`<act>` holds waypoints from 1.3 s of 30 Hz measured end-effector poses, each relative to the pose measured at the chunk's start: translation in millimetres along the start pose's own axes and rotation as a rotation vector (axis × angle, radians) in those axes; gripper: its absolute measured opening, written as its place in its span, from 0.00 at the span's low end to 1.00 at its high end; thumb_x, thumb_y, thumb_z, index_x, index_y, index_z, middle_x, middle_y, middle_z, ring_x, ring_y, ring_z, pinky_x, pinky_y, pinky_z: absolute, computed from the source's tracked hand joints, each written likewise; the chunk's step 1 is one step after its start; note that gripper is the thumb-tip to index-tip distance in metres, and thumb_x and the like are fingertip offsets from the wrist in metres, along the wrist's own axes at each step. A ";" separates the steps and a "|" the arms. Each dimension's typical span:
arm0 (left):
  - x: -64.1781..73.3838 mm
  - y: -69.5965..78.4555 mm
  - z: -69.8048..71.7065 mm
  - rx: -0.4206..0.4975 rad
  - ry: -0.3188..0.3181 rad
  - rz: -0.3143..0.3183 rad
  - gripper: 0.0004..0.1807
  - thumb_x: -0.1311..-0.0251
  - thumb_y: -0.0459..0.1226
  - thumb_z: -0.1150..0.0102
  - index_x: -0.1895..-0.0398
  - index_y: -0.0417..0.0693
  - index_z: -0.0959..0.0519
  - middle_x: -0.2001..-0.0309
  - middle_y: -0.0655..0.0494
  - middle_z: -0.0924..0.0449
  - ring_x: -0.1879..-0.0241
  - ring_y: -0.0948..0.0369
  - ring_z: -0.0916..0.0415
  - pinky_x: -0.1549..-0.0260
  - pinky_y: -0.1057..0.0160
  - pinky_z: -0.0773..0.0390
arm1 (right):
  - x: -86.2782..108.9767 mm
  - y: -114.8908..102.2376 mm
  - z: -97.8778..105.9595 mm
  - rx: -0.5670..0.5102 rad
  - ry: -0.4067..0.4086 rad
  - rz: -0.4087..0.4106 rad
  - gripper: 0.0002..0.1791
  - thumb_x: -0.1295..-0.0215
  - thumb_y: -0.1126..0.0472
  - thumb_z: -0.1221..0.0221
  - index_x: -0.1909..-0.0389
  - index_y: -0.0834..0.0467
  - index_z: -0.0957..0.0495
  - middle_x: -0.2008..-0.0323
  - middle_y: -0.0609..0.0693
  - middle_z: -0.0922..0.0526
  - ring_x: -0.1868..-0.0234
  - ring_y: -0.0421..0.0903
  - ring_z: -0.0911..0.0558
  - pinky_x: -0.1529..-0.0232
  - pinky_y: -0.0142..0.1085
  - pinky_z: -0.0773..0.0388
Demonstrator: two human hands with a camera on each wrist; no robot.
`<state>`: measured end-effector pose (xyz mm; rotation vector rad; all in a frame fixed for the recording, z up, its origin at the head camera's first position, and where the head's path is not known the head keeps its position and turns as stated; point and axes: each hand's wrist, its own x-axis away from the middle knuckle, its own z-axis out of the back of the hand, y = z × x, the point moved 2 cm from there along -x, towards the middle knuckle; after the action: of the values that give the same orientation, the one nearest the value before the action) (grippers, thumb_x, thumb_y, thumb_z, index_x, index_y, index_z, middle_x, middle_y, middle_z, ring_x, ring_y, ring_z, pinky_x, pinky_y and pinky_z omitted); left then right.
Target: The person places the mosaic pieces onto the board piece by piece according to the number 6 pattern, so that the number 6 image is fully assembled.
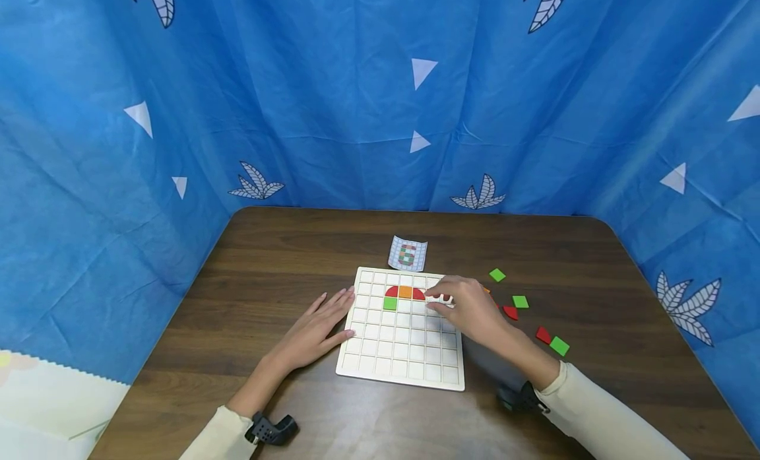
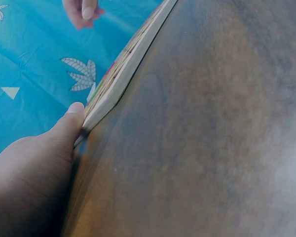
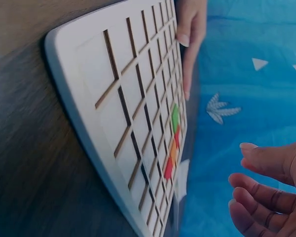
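Note:
A white gridded board (image 1: 400, 351) lies on the table. Near its far side, a row holds a red rounded piece (image 1: 392, 292), an orange square (image 1: 405, 292) and a second red rounded piece (image 1: 418, 294). Below the row's left end sits a green square (image 1: 389, 303). My left hand (image 1: 315, 331) rests along the board's left edge, fingers extended and thumb touching the rim. Over the board's upper right is my right hand (image 1: 472, 308), its fingers loosely bent. In the right wrist view, the right hand's thumb and fingers (image 3: 256, 192) are apart, with nothing between them.
Beyond the board lies a small card (image 1: 408, 253) with a coloured pattern on a grid. Several loose pieces are scattered right of the board, among them a green square (image 1: 559, 346) and a red piece (image 1: 543, 334). A blue curtain (image 1: 356, 103) hangs behind the table.

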<state>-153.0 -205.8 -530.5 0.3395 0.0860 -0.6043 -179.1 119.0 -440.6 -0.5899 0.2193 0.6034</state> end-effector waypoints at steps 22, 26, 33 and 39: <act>-0.9 -1.3 -0.8 -0.006 0.017 -0.006 0.41 0.25 0.58 0.53 0.19 0.47 0.48 0.19 0.55 0.52 0.21 0.55 0.53 0.24 0.43 0.53 | 57.6 43.6 60.5 0.001 0.220 -0.039 0.15 0.51 0.65 0.22 0.60 0.58 0.10 0.65 0.48 0.12 0.73 0.37 0.21 0.76 0.29 0.21; -1.3 -0.7 -0.5 -0.009 0.011 0.004 0.41 0.25 0.59 0.54 0.18 0.48 0.48 0.19 0.56 0.52 0.21 0.56 0.53 0.24 0.43 0.53 | 67.5 47.4 70.5 0.013 0.248 -0.065 0.15 0.49 0.65 0.23 0.59 0.55 0.10 0.65 0.46 0.12 0.74 0.35 0.23 0.75 0.27 0.24; -1.3 3.2 1.3 -0.011 0.006 0.011 0.42 0.26 0.60 0.53 0.19 0.47 0.48 0.19 0.56 0.52 0.21 0.55 0.52 0.25 0.42 0.52 | 87.0 52.3 82.9 0.001 0.285 -0.128 0.15 0.48 0.67 0.24 0.59 0.55 0.10 0.63 0.46 0.12 0.73 0.34 0.22 0.73 0.23 0.27; -0.5 4.2 1.0 -0.007 0.009 0.013 0.42 0.26 0.59 0.52 0.19 0.47 0.48 0.19 0.55 0.51 0.21 0.54 0.52 0.25 0.41 0.52 | 101.4 56.9 88.7 0.003 0.323 -0.132 0.14 0.48 0.68 0.24 0.59 0.55 0.10 0.63 0.46 0.12 0.70 0.30 0.21 0.71 0.21 0.25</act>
<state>-151.1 -202.7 -528.3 0.3363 0.0945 -0.5894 -128.7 256.0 -430.8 -0.6917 0.4808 0.3779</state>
